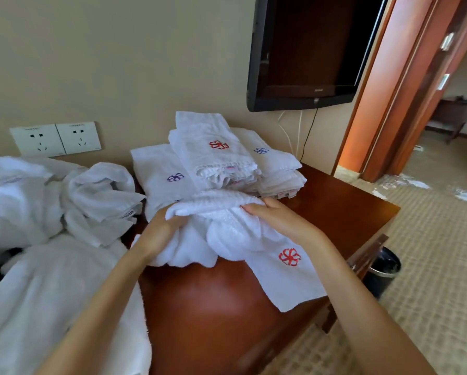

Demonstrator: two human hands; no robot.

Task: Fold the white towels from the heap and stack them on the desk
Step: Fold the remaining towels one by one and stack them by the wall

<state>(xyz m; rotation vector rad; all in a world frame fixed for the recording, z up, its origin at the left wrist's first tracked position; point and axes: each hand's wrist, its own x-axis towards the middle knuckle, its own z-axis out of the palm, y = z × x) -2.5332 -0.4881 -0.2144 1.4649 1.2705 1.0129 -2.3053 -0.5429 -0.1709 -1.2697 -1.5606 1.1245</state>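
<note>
We face a red-brown wooden desk [227,307] set against a beige wall, with patterned carpet [430,253] to its right.

At twelve o'clock on the desk sits the stack [213,155] of folded white towels, with red and blue flower emblems showing. Its layers overlap, so we cannot count them.

At nine o'clock the heap [37,190] of unfolded towels covers the desk's left part. It runs out of the picture at the left and bottom edges and hides whatever lies beneath it.

In the middle, touching the stack's front, is the towel [227,234]. It is bunched up, and its free end, which bears a red emblem, lies flat toward five o'clock.

The left hand [159,228] grips the towel's left side, its fingertips buried under the fold. The right hand [275,215] holds the fold's right end with the thumb on top and the fingers along the edge, seemingly pinching it.

At one o'clock a dark TV [308,50] hangs on the wall, cut off by the top edge. Two sockets [56,139] sit at ten o'clock and an orange-brown door frame [376,104] stands at two o'clock. At four o'clock a black bin [384,269] is half hidden behind the desk's corner.
</note>
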